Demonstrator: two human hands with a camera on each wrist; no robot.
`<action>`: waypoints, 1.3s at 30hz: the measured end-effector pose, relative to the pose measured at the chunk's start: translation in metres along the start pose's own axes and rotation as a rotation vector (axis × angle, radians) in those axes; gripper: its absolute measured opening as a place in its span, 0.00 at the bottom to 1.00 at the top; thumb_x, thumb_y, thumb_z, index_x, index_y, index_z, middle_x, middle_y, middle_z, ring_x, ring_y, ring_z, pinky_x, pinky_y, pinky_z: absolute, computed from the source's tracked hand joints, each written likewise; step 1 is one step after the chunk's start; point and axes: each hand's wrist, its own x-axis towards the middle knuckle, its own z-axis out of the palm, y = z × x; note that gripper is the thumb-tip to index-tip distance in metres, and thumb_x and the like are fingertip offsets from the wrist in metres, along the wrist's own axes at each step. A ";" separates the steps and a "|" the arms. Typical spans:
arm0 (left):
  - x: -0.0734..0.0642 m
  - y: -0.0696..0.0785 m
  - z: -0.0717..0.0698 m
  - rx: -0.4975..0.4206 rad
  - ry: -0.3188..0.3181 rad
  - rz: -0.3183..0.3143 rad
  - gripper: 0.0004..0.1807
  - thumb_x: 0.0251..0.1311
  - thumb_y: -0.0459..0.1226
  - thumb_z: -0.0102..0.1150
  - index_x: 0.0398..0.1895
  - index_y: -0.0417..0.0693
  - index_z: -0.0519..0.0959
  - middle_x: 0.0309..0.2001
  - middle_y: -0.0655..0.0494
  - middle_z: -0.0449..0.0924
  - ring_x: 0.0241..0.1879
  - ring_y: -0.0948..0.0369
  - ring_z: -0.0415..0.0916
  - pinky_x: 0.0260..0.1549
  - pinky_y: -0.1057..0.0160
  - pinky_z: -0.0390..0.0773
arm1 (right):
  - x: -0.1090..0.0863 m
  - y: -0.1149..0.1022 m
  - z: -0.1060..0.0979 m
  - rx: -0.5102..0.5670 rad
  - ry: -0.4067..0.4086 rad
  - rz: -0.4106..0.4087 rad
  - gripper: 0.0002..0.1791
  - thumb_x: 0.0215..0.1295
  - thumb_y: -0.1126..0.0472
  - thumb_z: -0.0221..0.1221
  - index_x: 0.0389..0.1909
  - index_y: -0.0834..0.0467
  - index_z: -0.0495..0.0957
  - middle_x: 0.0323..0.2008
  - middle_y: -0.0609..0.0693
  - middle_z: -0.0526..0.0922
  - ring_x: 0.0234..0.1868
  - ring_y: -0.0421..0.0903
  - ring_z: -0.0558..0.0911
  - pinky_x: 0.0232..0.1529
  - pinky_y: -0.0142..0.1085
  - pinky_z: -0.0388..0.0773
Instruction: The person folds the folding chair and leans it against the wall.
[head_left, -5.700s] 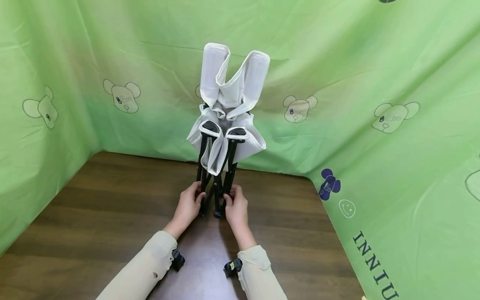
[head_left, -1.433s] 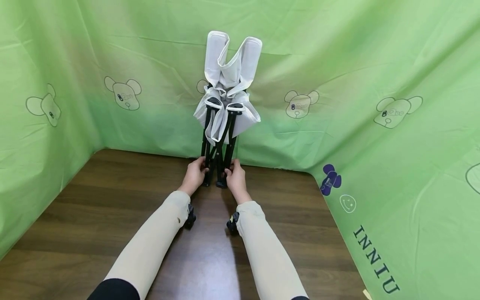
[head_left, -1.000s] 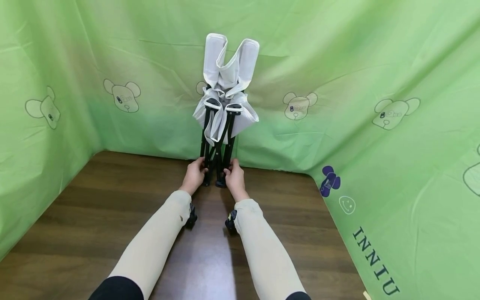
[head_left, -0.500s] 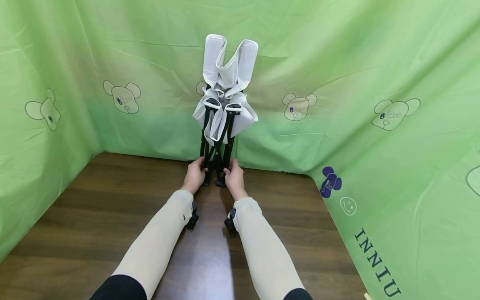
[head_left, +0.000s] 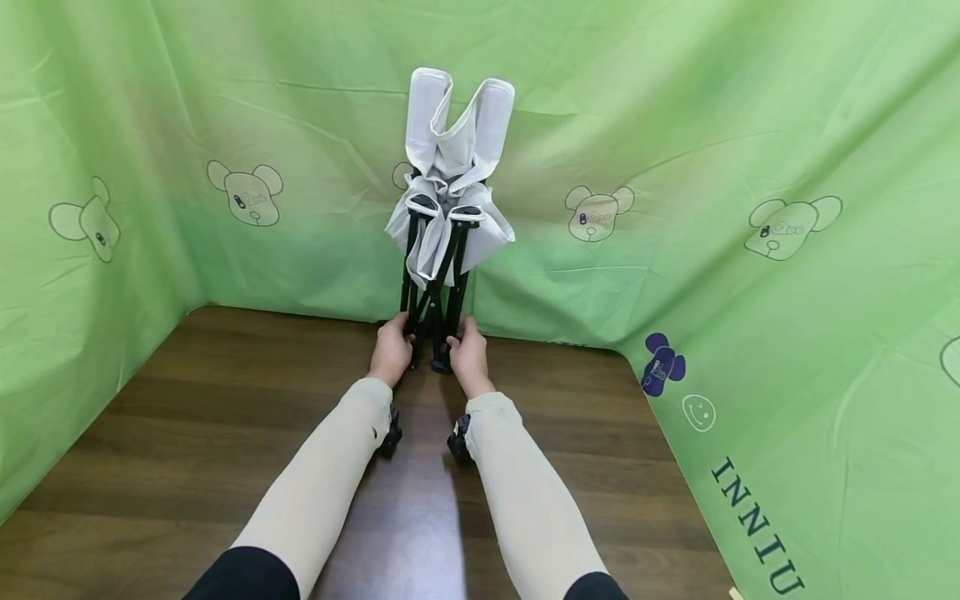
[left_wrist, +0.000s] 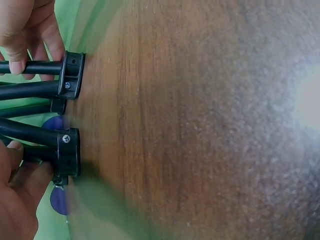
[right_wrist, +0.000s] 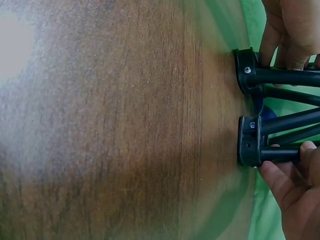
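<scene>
A small folded camping chair (head_left: 429, 250) stands upright at the back of the table, close to the green cloth. It has bunched whitish fabric on top and black tube legs. My left hand (head_left: 391, 350) holds the legs low on the left side, while my right hand (head_left: 469, 357) holds them low on the right. In the left wrist view, black plastic feet (left_wrist: 69, 152) join pairs of tubes near the tabletop, and thumb and fingers lie around the outer tubes. The right wrist view shows the same feet (right_wrist: 249, 142), with a hand on either side.
Green cloth (head_left: 315, 267) printed with bear heads hangs behind the wooden table (head_left: 225, 400) and along both sides. Dark camera units (head_left: 459, 437) sit on both wrists. A pale scrap shows at the lower right table edge.
Since the oldest frame, both hands have moved the folded chair away from me toward the back cloth. Over the last second the chair and hands have stayed almost still.
</scene>
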 end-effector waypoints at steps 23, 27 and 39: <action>0.002 -0.002 -0.002 -0.024 -0.026 -0.048 0.31 0.71 0.21 0.46 0.75 0.48 0.67 0.67 0.40 0.75 0.63 0.47 0.77 0.59 0.48 0.78 | -0.004 -0.005 -0.005 -0.027 -0.020 0.017 0.16 0.76 0.64 0.58 0.60 0.55 0.70 0.44 0.59 0.84 0.46 0.56 0.84 0.45 0.48 0.80; 0.002 -0.003 0.001 -0.016 -0.027 -0.060 0.32 0.71 0.21 0.44 0.76 0.49 0.66 0.68 0.41 0.74 0.61 0.49 0.79 0.58 0.49 0.79 | -0.003 -0.002 -0.005 -0.035 -0.030 0.020 0.16 0.76 0.64 0.58 0.60 0.55 0.69 0.46 0.59 0.83 0.47 0.56 0.84 0.44 0.47 0.80; -0.001 -0.002 0.003 -0.017 -0.008 -0.067 0.29 0.74 0.23 0.44 0.75 0.46 0.66 0.69 0.40 0.72 0.60 0.47 0.80 0.61 0.48 0.78 | -0.005 -0.003 -0.002 -0.002 0.001 0.033 0.14 0.75 0.64 0.59 0.58 0.55 0.71 0.43 0.57 0.84 0.45 0.56 0.84 0.46 0.49 0.80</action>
